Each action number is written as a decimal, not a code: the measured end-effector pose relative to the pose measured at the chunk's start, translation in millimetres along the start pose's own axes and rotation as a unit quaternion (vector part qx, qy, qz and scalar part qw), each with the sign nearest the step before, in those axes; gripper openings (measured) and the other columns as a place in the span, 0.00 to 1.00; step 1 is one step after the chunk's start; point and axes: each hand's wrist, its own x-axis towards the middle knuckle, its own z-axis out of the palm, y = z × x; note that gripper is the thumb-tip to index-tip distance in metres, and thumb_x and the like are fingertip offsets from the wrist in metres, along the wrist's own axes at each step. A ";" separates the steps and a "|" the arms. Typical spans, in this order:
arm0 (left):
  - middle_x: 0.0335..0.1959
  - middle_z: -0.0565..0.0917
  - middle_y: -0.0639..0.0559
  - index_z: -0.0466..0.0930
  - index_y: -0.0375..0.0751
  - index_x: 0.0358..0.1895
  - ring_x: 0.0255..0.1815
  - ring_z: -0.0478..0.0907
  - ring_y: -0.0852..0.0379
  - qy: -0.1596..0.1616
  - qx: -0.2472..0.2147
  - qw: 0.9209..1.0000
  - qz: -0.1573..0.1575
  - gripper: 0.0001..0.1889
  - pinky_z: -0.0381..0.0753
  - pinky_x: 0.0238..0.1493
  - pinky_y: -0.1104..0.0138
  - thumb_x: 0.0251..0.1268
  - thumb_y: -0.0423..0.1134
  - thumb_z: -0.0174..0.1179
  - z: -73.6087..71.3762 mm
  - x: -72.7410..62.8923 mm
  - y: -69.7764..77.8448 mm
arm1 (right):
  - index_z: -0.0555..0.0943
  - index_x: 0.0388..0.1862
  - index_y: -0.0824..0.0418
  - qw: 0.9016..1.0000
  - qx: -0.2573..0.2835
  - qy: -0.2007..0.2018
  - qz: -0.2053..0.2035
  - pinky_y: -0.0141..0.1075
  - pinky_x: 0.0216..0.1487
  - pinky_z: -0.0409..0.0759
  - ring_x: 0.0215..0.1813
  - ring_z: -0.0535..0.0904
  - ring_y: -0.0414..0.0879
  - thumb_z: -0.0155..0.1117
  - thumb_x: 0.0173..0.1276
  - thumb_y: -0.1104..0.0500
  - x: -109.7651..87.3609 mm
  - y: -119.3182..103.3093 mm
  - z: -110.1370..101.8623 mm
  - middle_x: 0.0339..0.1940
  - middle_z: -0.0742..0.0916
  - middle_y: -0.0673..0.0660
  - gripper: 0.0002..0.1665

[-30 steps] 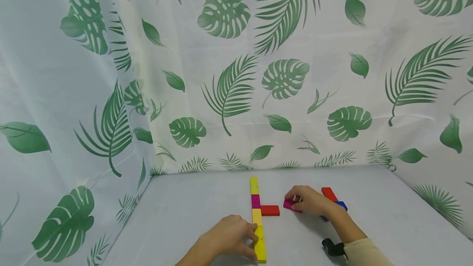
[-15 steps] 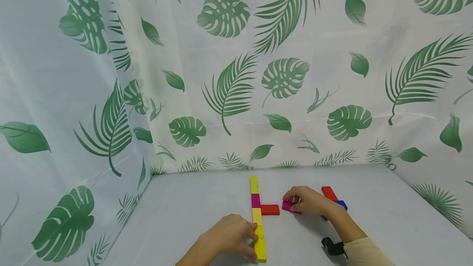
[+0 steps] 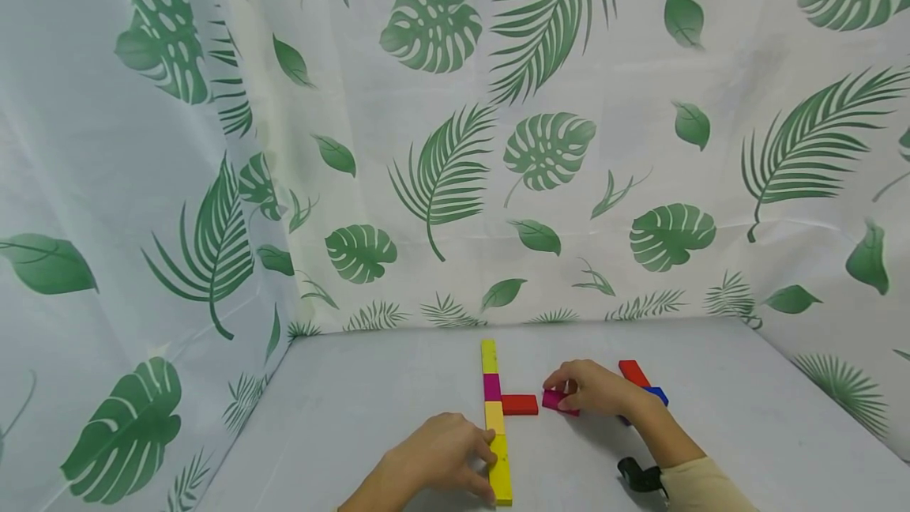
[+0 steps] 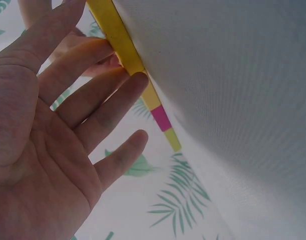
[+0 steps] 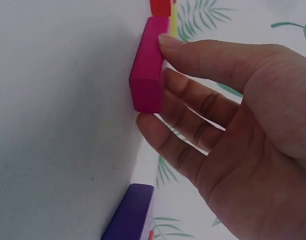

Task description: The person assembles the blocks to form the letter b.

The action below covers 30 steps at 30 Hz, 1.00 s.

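Note:
A line of small blocks runs away from me in the head view: a yellow block (image 3: 501,472) nearest, then an orange-yellow block (image 3: 494,419), a magenta block in line and a far yellow block (image 3: 488,355). A red block (image 3: 520,404) juts right from this line. My left hand (image 3: 449,453) rests its fingers and thumb along the left side of the nearest yellow block, fingers fairly straight in the left wrist view. Between thumb and fingers, my right hand (image 3: 596,388) pinches a second magenta block (image 5: 148,67), just right of the red block's end.
Right of my right hand lie another red block (image 3: 633,373) and a blue block (image 3: 656,394), partly hidden by the forearm. A purple-blue block (image 5: 130,212) shows low in the right wrist view. Leaf-print curtains (image 3: 455,180) enclose the white table (image 3: 370,385).
The right hand has shifted the pinched magenta block slightly left, nearer the red block. The left hand has stayed against the nearest yellow block.

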 end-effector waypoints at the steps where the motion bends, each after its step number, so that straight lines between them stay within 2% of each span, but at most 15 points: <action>1: 0.59 0.86 0.69 0.91 0.68 0.49 0.47 0.79 0.72 0.000 0.001 1.000 0.000 0.18 0.78 0.51 0.72 0.53 0.59 0.78 0.1 -0.3 0.1 | 0.89 0.54 0.53 1.000 -0.002 -0.001 0.000 0.35 0.40 0.84 0.43 0.78 0.46 0.76 0.64 0.64 -0.1 -0.4 0.0 0.39 0.85 0.49 0.18; 13: 0.60 0.86 0.67 0.92 0.67 0.49 0.48 0.80 0.73 0.004 0.001 1.000 0.013 0.20 0.79 0.51 0.72 0.52 0.62 0.78 0.3 -0.2 -2.5 | 0.89 0.54 0.52 1.000 0.003 -0.013 -0.001 0.36 0.39 0.85 0.42 0.78 0.47 0.77 0.63 0.62 0.6 -2.5 -0.8 0.38 0.85 0.49 0.19; 30: 0.59 0.86 0.68 0.92 0.67 0.49 0.47 0.80 0.73 0.002 0.001 1.000 0.009 0.20 0.79 0.51 0.72 0.52 0.62 0.77 -0.6 -0.1 -1.8 | 0.90 0.53 0.52 1.000 0.005 -0.022 0.000 0.35 0.38 0.83 0.40 0.78 0.47 0.77 0.63 0.63 -0.2 -4.5 -1.2 0.37 0.85 0.49 0.19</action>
